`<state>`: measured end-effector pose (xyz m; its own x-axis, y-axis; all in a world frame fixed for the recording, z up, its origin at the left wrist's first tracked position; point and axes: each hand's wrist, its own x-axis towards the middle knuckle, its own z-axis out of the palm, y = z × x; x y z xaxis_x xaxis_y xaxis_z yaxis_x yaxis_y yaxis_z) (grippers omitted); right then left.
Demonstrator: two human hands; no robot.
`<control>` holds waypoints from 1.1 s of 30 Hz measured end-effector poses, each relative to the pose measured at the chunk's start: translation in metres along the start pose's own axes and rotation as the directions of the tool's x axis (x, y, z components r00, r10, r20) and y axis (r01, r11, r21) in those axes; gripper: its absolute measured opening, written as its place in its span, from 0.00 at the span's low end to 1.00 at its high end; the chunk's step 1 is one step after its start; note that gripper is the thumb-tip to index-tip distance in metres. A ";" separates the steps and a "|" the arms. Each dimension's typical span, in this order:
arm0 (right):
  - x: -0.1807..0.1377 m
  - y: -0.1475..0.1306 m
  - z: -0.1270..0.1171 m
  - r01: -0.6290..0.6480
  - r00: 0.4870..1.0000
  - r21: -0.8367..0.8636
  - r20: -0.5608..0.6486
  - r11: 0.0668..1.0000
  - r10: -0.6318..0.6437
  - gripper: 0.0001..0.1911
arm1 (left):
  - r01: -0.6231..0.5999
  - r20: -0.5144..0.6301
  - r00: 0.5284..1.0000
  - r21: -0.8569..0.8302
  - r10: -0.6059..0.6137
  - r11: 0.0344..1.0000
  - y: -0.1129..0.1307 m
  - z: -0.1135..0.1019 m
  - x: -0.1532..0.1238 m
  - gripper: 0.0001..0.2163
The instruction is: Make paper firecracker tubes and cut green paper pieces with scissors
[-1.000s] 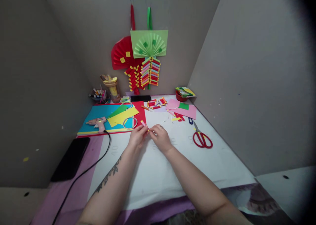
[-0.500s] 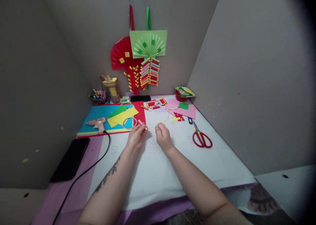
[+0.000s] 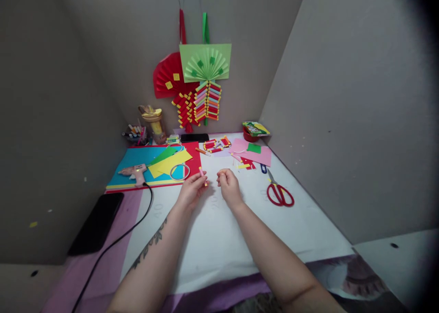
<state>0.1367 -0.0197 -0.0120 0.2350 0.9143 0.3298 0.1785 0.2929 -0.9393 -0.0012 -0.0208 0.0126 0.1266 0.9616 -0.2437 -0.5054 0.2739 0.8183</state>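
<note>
Between the fingers of my left hand point(image 3: 192, 188) is a small pink paper roll point(image 3: 201, 171) with yellow ends, held nearly upright over the white table covering point(image 3: 206, 244). A short gap to the right, my right hand point(image 3: 227, 185) is closed, thumb against curled fingers. Whatever it may pinch is too small or hidden to make out. Beyond both hands lies a pile of red and coloured paper rolls point(image 3: 216, 144). A tape ring point(image 3: 180, 172) rests on the paper sheets just past my left hand.
A pink glue gun point(image 3: 137, 172) with a black cord lies on blue paper point(image 3: 123, 166) at the left. Red-handled scissors point(image 3: 280, 195) are at the right, near pink paper point(image 3: 262, 156). A black phone-like slab point(image 3: 96, 223) lies front left. Paper fan decorations point(image 3: 206, 63) hang behind.
The pink roll has tilted more upright in my left hand and shifted slightly right. My right hand has turned a little, its fingers still curled. The view has shifted slightly.
</note>
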 end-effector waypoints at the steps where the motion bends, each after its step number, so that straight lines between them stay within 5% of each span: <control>1: 0.000 0.001 0.000 0.009 1.000 -0.005 -0.002 1.000 -0.009 0.07 | 0.003 0.001 1.000 0.004 -0.003 1.000 0.000 0.000 0.000 0.14; 11: 0.001 -0.002 -0.001 0.134 0.990 -0.019 -0.035 0.991 -0.134 0.03 | 0.007 0.020 1.000 0.001 -0.007 1.000 0.000 0.000 0.000 0.15; 18: -0.002 -0.014 -0.009 0.243 0.957 0.095 0.137 0.965 -0.255 0.12 | 0.015 0.008 1.000 -0.004 -0.015 1.000 0.001 0.000 0.000 0.16; 25: -0.002 -0.008 0.000 0.221 0.970 -0.127 0.132 0.967 -0.204 0.02 | -0.089 0.014 0.996 0.011 0.089 0.996 0.000 -0.004 0.003 0.14; 33: -0.007 -0.008 0.004 0.415 0.909 -0.309 0.180 0.856 -0.376 0.05 | -0.251 -0.034 0.966 0.123 0.257 0.960 -0.007 -0.003 0.006 0.13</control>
<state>0.1301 -0.0278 -0.0073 -0.0256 0.7715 0.6357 0.5452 0.5438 -0.6380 0.0006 -0.0168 0.0042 -0.0367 0.9984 -0.0430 -0.4122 0.0241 0.9108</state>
